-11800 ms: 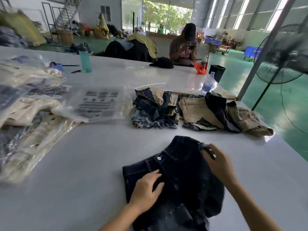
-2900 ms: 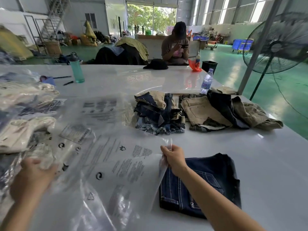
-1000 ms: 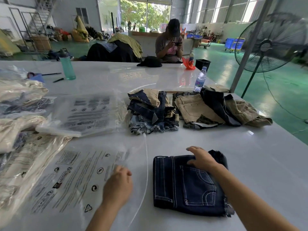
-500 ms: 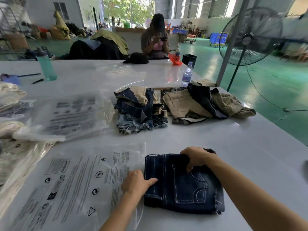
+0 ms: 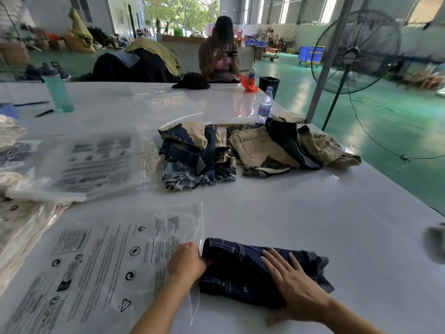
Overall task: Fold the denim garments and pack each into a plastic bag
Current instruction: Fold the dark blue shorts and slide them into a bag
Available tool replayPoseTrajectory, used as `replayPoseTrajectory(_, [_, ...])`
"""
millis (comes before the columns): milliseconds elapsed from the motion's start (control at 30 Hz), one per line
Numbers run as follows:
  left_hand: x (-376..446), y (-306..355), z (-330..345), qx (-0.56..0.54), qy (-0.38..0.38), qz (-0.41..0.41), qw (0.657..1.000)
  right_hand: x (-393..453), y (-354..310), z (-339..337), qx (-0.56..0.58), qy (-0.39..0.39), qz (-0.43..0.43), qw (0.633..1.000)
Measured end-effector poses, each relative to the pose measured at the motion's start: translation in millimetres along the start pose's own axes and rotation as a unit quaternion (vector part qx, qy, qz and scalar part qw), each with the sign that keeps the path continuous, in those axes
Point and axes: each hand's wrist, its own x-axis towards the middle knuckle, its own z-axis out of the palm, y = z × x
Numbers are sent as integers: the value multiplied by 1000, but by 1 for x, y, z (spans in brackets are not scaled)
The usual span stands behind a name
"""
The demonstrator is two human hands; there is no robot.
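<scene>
We pinch the folded dark-blue denim shorts (image 5: 255,268) with our left hand (image 5: 186,261), right hand (image 5: 289,276) flat on top (fingers spread); slide low into the clear printed plastic bag (image 5: 115,256).

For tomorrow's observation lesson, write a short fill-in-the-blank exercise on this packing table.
1. The right hand lies flat on the folded ____ garment.
2. The left hand grips the garment's edge beside the printed plastic ____.
3. The teal bottle stands on the ____.

Missing words: denim; bag; table
</scene>
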Motion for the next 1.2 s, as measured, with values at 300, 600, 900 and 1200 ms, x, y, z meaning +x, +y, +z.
replayPoseTrajectory(300, [-24, -22, -19, 52, 29, 64, 996, 25, 33, -29, 256, 58, 67, 963])
replayPoseTrajectory(600, [-47, -6, -20, -47, 106, 122, 986, 33, 12, -46, 377, 125, 131, 909])
replayPoseTrajectory(900, [-66, 14, -42, 30, 152, 124, 980, 52, -10, -51, 199, 58, 101, 973])
replayPoseTrajectory(1200, [-74, 47, -45, 71, 65, 147, 985, 103, -68, -84, 225, 22, 33, 974])
